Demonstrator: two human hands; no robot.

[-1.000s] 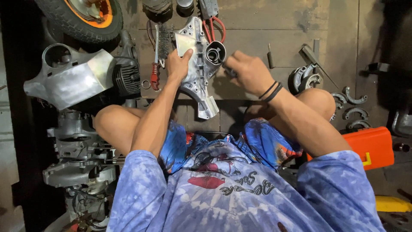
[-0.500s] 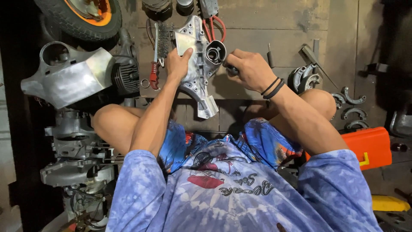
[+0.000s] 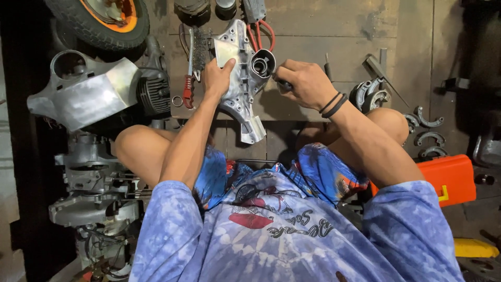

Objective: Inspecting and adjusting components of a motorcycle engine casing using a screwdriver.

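Floor (image 3: 323, 31): worn grey boards or slabs with seams, dim light, workshop clutter all round. Person sits on it, knees apart, in blue patterned shorts and a tie-dye shirt.

Left side: bare metal scooter body shell (image 3: 83, 96), a finned engine cylinder (image 3: 152, 94) beside it, more engine parts (image 3: 88, 203) nearer the camera. A tyre on an orange wheel (image 3: 99, 18) at the top left. Right side: curved brake shoes (image 3: 425, 128) scattered on the floor, an orange case (image 3: 454, 177) by the right knee, and a yellow object (image 3: 475, 248) at the lower right edge.

Engine casing (image 3: 241, 86): silver cast metal, between the knees, in front of the person. Long axis runs away from the person, tilted slightly; narrow end points back towards the lap, broad end lies furthest away. A round tube opening (image 3: 262, 63) faces up on its right side. Wire brush (image 3: 199, 49) and red-handled tool (image 3: 189, 78) lie just left of it; red-handled pliers (image 3: 259, 26) just beyond it.

Left hand (image 3: 218, 75): laid over the casing's left face, fingers spread and partly curled, palm pressing on it, steadying it.

Right hand (image 3: 302, 83): closed in a fist round a dark tool handle (image 3: 284, 83), only a short part of it visible, its tip right by the tube opening. Two black bands (image 3: 334, 104) on that wrist.
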